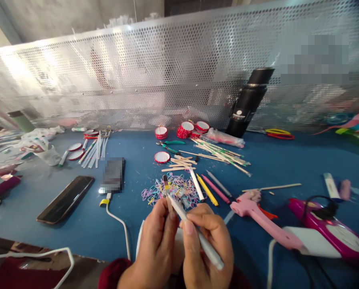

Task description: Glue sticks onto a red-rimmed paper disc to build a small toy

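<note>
In front of me my left hand (157, 237) pinches a small wooden craft stick (169, 204) upright. Its top end is dark, with a yellow band below. A grey marker pen (207, 247) sits in the closed fingers of my right hand (209, 237), and its tip meets or nearly meets the stick. Just beyond my hands lies a pile of colourful small rubber bands (155, 190). Beside it are a white marker (196, 184), a yellow marker (207, 190), a pink marker (216, 188) and a grey marker (220, 184).
Craft sticks (181, 162), thin wooden sticks (224, 154), green-handled pliers (171, 143) and red-rimmed discs (161, 157) lie farther back. A pink glue gun (266, 224) is right; a phone (66, 200) and cabled power bank (113, 174) are left. A black bottle (248, 106) leans against the perforated panel (131, 80).
</note>
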Demonstrator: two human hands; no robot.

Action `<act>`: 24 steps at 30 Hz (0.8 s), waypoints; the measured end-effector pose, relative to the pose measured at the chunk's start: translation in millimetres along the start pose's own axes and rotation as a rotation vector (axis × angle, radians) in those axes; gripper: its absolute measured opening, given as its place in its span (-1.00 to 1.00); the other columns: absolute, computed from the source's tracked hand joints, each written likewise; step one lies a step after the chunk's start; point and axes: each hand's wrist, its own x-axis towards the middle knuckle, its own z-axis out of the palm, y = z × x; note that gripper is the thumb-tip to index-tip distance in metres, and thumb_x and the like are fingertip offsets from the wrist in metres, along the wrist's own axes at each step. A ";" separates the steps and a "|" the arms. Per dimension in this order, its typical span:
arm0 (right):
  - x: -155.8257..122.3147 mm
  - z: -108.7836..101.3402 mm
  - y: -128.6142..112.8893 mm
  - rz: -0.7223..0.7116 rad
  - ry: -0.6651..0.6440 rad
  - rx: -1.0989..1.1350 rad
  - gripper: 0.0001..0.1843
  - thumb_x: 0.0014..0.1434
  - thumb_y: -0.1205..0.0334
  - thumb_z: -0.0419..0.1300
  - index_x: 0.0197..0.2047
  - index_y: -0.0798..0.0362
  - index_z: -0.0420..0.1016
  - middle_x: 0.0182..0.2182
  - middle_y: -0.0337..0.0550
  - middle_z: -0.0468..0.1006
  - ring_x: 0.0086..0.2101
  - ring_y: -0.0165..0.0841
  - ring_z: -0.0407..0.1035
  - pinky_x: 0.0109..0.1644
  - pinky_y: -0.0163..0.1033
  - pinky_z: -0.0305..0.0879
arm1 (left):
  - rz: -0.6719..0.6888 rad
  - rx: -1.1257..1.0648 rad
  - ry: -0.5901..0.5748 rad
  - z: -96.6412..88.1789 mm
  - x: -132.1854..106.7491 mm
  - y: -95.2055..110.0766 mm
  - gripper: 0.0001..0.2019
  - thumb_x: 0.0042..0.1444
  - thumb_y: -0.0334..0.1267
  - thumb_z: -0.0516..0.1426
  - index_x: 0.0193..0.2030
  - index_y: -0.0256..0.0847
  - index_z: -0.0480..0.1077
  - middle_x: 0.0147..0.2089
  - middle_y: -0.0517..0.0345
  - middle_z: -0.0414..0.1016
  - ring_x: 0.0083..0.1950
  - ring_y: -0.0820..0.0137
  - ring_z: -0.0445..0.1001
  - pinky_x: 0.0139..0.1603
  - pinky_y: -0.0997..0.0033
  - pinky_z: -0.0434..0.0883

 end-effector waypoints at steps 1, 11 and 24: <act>0.1 0.0 0.1 0.005 0.002 -0.005 -0.89 0.35 0.42 0.17 -0.13 0.01 0.42 -0.29 -0.22 0.48 -0.27 -0.38 0.39 -0.17 -0.19 0.36 | -0.002 -0.001 0.004 0.1 0.1 0.4 -0.69 0.47 0.00 0.02 -0.14 -0.16 0.41 -0.22 0.11 0.45 -0.24 0.39 0.37 -0.19 0.44 0.36; -0.5 1.2 -0.3 0.004 0.019 0.006 -0.91 0.35 0.40 0.18 -0.14 0.01 0.42 -0.32 -0.24 0.48 -0.31 -0.38 0.38 -0.16 -0.18 0.34 | -0.010 -0.015 0.017 1.1 -0.8 -3.0 -0.69 0.46 0.02 0.04 -0.16 -0.16 0.41 -0.27 0.14 0.42 -0.21 0.38 0.37 -0.18 0.46 0.35; 1.3 2.5 -0.5 0.008 0.027 -0.003 -0.91 0.36 0.40 0.17 -0.15 0.01 0.42 -0.30 -0.24 0.48 -0.29 -0.39 0.39 -0.14 -0.19 0.36 | -0.018 -0.048 -0.005 0.7 0.5 -4.3 -0.71 0.47 0.01 0.03 -0.11 -0.15 0.39 -0.23 0.16 0.41 -0.22 0.41 0.32 -0.18 0.45 0.33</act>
